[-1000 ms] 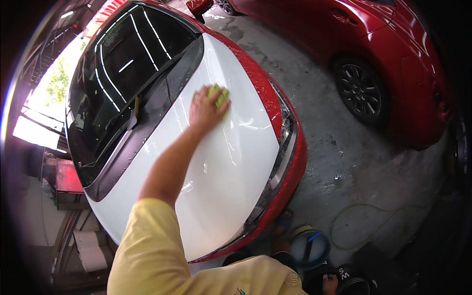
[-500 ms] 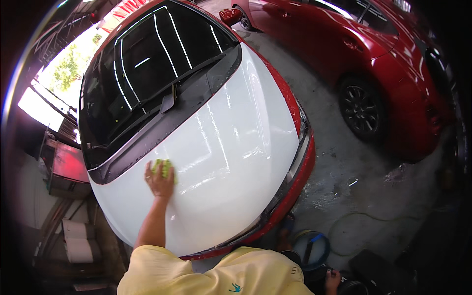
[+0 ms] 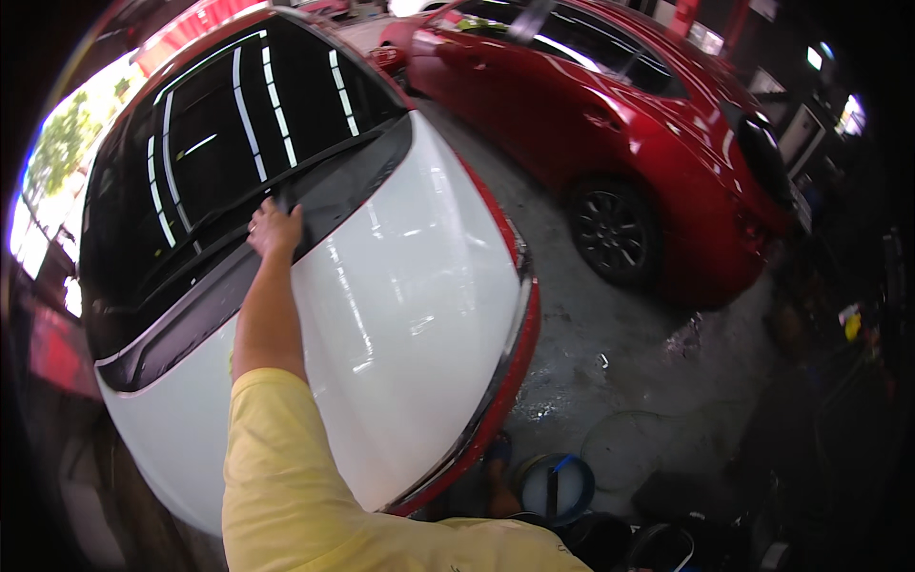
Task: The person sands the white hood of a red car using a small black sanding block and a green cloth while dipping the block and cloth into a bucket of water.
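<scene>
My left hand [image 3: 275, 227] is on the dark cowl [image 3: 343, 181] at the base of the windscreen [image 3: 210, 105], by the wiper [image 3: 229, 229], with its fingers apart and bent. I cannot see the yellow-green cloth in those fingers; a small greenish bit [image 3: 232, 360] peeks out beside my forearm. Under my arm lies the white bonnet [image 3: 410, 305] of a red-bodied car, marked with glossy reflections. My right hand is out of view.
A second red car [image 3: 667, 200] stands to the right across wet grey floor [image 3: 620, 372]. At the bottom are a blue bucket [image 3: 575, 491], a thin hose [image 3: 620, 419] and dark items [image 3: 667, 491]. A bright opening [image 3: 57, 162] is at the left.
My left hand has travelled from the bonnet's right side, through its middle, up to the cowl. The cloth that showed in it earlier no longer shows there.
</scene>
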The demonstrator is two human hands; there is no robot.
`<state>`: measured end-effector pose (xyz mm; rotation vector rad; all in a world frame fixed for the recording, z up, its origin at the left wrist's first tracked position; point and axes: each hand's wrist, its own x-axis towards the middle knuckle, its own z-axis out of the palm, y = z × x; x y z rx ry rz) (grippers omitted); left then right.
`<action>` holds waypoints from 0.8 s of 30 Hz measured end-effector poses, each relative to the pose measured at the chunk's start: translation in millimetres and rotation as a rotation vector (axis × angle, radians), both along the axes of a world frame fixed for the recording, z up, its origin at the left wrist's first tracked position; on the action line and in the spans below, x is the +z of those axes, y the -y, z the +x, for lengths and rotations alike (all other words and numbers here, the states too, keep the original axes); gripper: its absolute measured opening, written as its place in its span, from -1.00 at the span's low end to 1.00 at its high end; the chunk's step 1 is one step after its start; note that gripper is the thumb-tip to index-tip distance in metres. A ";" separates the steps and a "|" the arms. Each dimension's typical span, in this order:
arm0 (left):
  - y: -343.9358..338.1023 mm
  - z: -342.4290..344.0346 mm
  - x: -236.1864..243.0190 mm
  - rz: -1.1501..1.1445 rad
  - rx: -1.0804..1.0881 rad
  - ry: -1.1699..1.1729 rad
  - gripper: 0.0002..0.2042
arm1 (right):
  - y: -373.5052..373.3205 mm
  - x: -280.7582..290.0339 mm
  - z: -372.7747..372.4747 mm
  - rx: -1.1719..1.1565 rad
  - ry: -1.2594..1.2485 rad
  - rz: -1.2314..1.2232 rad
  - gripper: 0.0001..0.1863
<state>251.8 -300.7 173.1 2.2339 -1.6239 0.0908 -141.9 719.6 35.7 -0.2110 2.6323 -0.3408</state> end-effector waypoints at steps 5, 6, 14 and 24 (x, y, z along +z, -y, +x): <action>31.3 9.7 -43.7 -0.014 0.025 -0.030 -0.38 | -81.8 -7.4 8.3 0.050 -0.147 -0.094 -0.58; 31.3 7.2 -45.4 -0.009 0.035 -0.036 -0.51 | -85.8 -4.1 13.3 0.045 -0.134 -0.101 -0.58; -7.0 32.6 11.7 -0.467 0.001 -0.326 -0.62 | -58.3 -50.8 -6.7 0.078 -0.017 -0.351 -0.61; -283.6 -6.2 -39.3 -0.307 -0.473 -1.225 -0.62 | -4.9 -164.2 -2.0 0.001 -0.075 -0.195 -0.54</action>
